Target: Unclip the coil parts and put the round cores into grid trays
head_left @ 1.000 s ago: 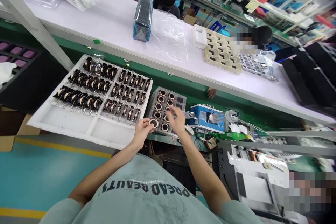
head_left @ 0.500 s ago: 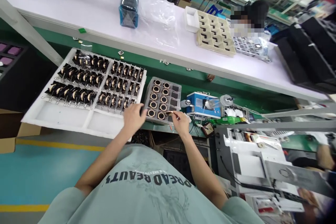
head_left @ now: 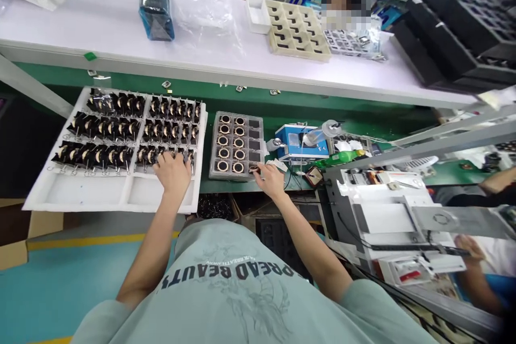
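My left hand (head_left: 174, 172) reaches over the front row of black binder clips (head_left: 97, 156) in the white foam tray (head_left: 86, 193). Its fingers are apart and bent down onto the clips; the tips are partly hidden. The clips have silver wire handles and sit among pale, round-edged parts. My right hand (head_left: 271, 180) pinches a small dark ring-shaped part (head_left: 253, 169) at the near right cell of the clear compartment tray (head_left: 212, 164). Two columns of that tray hold gold-rimmed black rings (head_left: 238, 154); the right column shows dark cells.
A blue machine (head_left: 296, 142) stands right of the clear tray, with a green bottle (head_left: 342, 158) beside it. A white shelf (head_left: 108, 27) crosses behind, bearing a beige compartment tray (head_left: 298, 29) and black trays (head_left: 447, 43). A co-worker's hand (head_left: 470, 247) shows far right.
My left hand has moved left from beside the clear tray onto the front clips. My right hand has lowered the ring-shaped part to the tray's near right cell. The view has shifted.
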A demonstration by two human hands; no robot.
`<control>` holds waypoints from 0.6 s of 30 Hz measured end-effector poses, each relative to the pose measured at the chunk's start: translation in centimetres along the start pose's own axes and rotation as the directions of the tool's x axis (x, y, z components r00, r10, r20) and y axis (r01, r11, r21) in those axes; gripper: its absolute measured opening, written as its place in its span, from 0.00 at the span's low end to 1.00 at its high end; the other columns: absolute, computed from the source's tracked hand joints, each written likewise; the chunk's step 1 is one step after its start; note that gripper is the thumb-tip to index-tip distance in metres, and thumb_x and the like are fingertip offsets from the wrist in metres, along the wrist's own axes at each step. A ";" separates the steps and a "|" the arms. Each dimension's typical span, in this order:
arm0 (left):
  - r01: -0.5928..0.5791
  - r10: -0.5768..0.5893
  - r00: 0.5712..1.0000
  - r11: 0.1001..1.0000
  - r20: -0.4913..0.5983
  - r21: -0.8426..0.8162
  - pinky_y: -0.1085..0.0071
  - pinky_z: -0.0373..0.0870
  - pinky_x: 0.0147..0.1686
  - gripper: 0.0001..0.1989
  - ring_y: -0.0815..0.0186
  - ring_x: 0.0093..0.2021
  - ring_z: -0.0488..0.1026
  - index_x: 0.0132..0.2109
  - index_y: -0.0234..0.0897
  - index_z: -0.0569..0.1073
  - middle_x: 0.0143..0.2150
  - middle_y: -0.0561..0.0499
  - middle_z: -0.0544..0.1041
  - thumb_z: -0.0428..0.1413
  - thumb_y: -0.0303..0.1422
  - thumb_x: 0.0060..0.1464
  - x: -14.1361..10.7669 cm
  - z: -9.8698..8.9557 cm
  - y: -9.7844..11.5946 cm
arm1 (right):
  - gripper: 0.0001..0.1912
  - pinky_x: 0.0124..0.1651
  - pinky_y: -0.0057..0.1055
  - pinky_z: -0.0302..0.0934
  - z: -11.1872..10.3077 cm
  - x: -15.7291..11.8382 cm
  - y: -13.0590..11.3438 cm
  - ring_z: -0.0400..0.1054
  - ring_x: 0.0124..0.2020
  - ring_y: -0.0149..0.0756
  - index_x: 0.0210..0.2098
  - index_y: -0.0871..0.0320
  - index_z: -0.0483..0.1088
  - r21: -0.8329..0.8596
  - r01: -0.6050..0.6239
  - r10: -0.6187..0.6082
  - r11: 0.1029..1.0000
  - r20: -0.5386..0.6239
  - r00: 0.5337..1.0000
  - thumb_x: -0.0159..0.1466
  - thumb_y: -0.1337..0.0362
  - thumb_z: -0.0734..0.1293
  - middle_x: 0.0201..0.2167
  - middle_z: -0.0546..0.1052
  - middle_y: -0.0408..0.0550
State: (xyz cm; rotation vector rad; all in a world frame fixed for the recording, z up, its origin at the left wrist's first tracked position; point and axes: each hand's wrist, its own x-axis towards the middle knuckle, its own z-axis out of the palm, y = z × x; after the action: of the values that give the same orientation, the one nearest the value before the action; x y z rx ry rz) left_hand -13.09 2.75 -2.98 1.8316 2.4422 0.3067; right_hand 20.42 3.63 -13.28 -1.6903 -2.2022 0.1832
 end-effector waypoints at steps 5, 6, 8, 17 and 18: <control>-0.046 0.045 0.998 0.999 0.040 0.021 0.48 0.55 0.48 0.22 0.40 0.51 0.64 0.47 0.31 0.80 0.47 0.28 0.75 0.45 0.39 0.63 0.2 0.5 0.3 | 0.19 0.52 0.42 0.62 0.0 -0.9 -0.7 0.69 0.45 0.48 0.47 0.57 0.79 0.067 -0.066 0.069 0.996 -0.035 0.997 0.70 0.54 0.61 0.46 0.79 0.57; -0.052 0.051 0.998 0.998 0.037 0.028 0.48 0.55 0.48 0.23 0.40 0.51 0.64 0.46 0.32 0.80 0.46 0.28 0.75 0.45 0.40 0.63 0.3 0.7 0.4 | 0.19 0.51 0.42 0.62 0.1 -0.8 -0.9 0.69 0.44 0.48 0.46 0.57 0.79 0.080 -0.103 0.106 0.992 -0.044 0.993 0.69 0.54 0.62 0.45 0.79 0.57; -0.064 0.063 0.998 0.997 0.028 0.047 0.48 0.56 0.47 0.23 0.39 0.51 0.64 0.43 0.32 0.81 0.45 0.28 0.76 0.46 0.43 0.63 0.6 1.1 0.7 | 0.18 0.50 0.42 0.63 0.5 -0.5 -1.2 0.69 0.43 0.48 0.45 0.58 0.79 0.102 -0.182 0.189 0.978 -0.057 0.980 0.68 0.54 0.63 0.43 0.79 0.58; 0.073 -0.075 0.997 0.990 -0.018 -0.119 0.50 0.59 0.47 0.11 0.42 0.50 0.66 0.32 0.35 0.80 0.41 0.33 0.78 0.56 0.37 0.51 1.6 0.1 -0.1 | 0.17 0.49 0.43 0.65 -0.6 -0.7 -3.3 0.70 0.42 0.47 0.44 0.60 0.76 0.330 -0.319 0.375 0.888 -0.120 0.919 0.67 0.55 0.61 0.38 0.77 0.57; 0.101 -0.107 0.994 0.968 -0.013 -0.229 0.52 0.61 0.47 0.10 0.44 0.49 0.67 0.30 0.36 0.79 0.40 0.36 0.79 0.57 0.37 0.50 1.3 -0.2 -0.4 | 0.18 0.49 0.43 0.65 -0.9 -1.2 -4.2 0.70 0.42 0.47 0.43 0.59 0.76 0.383 -0.317 0.387 0.867 -0.120 0.914 0.67 0.54 0.61 0.38 0.78 0.57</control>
State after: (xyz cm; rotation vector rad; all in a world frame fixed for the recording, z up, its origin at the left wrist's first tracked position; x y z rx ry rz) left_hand -13.88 3.85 -2.75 1.6097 2.3918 0.5795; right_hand 17.22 1.19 -11.37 -1.7963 -1.5857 0.4629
